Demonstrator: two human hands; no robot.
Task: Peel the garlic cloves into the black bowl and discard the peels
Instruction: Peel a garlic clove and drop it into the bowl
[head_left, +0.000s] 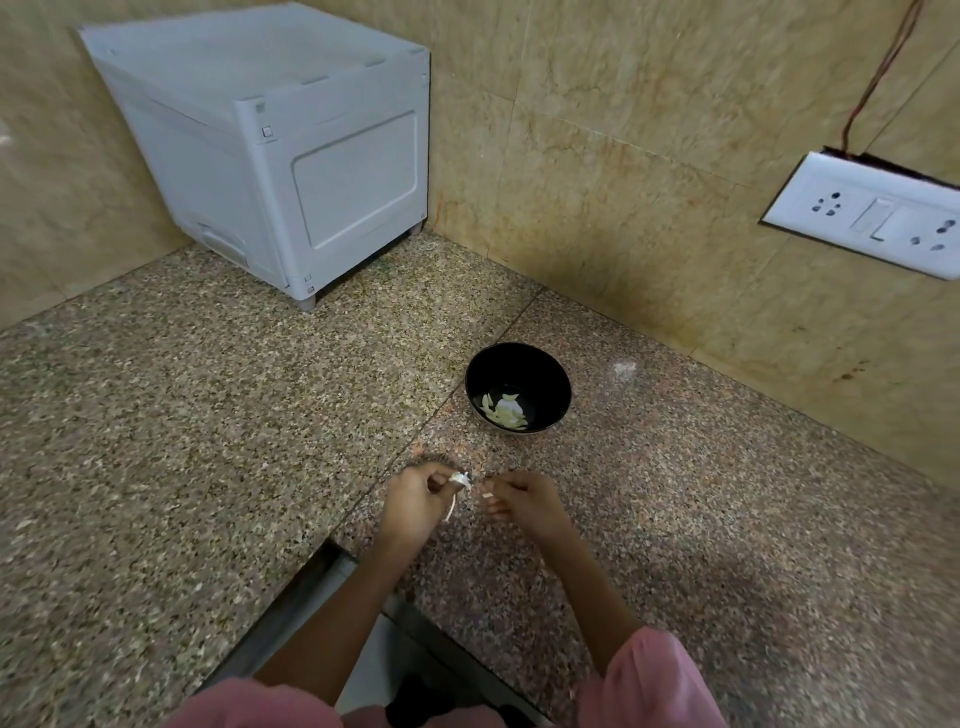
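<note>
A black bowl (540, 371) stands on the granite counter and holds several pale peeled garlic cloves (504, 409). In front of it, my left hand (418, 501) pinches a garlic clove with loose white peel (461, 483) at its fingertips; a strip of peel hangs down. My right hand (522, 501) is a short gap to the right, fingers curled, with the fingertips close to the clove. Whether it holds a scrap of peel is too small to tell.
A grey plastic box (270, 150) stands in the back left corner against the tiled wall. A white socket plate (872, 213) hangs on the right wall. The counter's cut-out edge (311, 566) lies near my left forearm.
</note>
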